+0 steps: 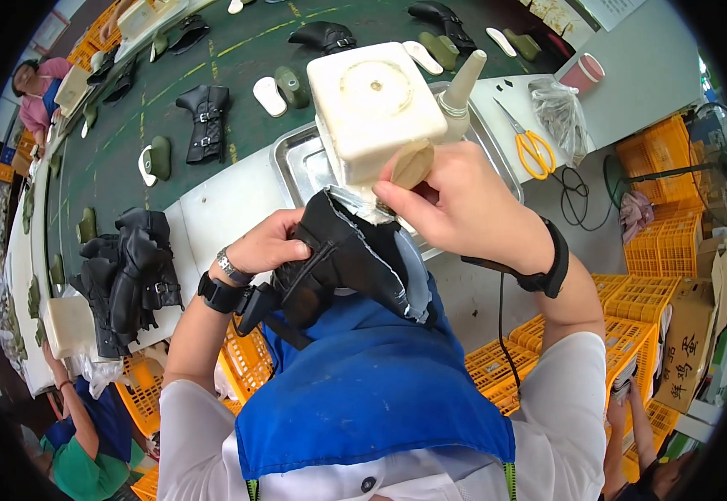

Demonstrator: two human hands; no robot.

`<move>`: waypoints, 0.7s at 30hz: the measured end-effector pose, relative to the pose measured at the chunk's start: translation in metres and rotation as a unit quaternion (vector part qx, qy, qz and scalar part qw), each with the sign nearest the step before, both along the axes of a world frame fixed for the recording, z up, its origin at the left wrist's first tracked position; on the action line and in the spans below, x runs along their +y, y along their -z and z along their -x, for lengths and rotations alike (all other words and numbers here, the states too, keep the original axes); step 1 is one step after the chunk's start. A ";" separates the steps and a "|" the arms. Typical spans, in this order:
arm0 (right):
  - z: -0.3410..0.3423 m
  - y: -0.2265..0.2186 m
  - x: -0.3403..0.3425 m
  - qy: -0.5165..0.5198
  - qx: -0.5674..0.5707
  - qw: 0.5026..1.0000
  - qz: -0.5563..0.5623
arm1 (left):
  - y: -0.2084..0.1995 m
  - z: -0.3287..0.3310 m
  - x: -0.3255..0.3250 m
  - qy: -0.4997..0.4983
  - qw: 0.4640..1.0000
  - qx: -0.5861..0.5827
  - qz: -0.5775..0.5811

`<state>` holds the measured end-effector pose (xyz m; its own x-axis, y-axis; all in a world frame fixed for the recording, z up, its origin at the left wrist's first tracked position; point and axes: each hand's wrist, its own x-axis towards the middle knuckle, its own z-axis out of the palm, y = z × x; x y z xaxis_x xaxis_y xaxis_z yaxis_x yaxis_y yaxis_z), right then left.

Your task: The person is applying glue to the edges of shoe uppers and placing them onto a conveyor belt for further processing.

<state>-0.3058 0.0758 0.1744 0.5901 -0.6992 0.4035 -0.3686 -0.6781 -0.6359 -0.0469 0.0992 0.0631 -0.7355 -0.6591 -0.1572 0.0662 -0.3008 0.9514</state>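
Note:
My left hand [265, 242] is closed round a black boot upper [330, 250], its thumb lying on the outside. The boot's open bottom edge, raw and whitish, faces up and away from me. In my right hand [447, 188] a flat tan brush handle [413, 164] is pinched between thumb and fingers. Its lower end meets the boot's edge, where a white smear shows; the tip is mostly hidden. Just beyond stands a white square plastic container [374, 100] in a metal tray [288, 159]. A white nozzle bottle [461, 92] stands beside it.
Orange-handled scissors [533, 154], a clear plastic bag [560, 121] and a pink cup [583, 73] lie at right. Black boots [206, 125] and green shoe lasts [160, 159] line the green belt [113, 167]. More boots [138, 275] pile at left. Yellow crates [622, 334] and co-workers surround me.

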 end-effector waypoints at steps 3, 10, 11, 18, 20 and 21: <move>0.004 -0.005 0.000 -0.005 0.021 1.000 -0.009 | -0.002 -0.001 -0.001 -0.011 1.000 0.004 0.008; 0.006 -0.013 -0.006 -0.006 0.076 0.992 -0.097 | -0.001 0.001 0.004 -0.015 0.999 -0.032 -0.012; 0.004 -0.012 -0.006 0.000 0.064 0.993 -0.095 | 0.001 0.002 0.006 -0.014 0.999 -0.025 -0.019; -0.015 0.014 -0.006 -0.055 -0.085 0.994 -0.051 | 0.009 0.007 0.014 0.032 0.999 0.008 -0.018; -0.010 0.011 -0.003 -0.047 -0.079 0.994 -0.053 | 0.009 0.003 0.013 0.027 1.000 0.006 -0.010; -0.005 0.010 -0.001 -0.038 -0.072 0.995 -0.061 | 0.009 0.002 0.013 0.022 1.000 0.006 -0.007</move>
<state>-0.3009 0.0746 0.1639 0.5853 -0.7038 0.4026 -0.2187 -0.6152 -0.7574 -0.0490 0.1120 0.0538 -0.7652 -0.6241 -0.1582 0.0635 -0.3177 0.9461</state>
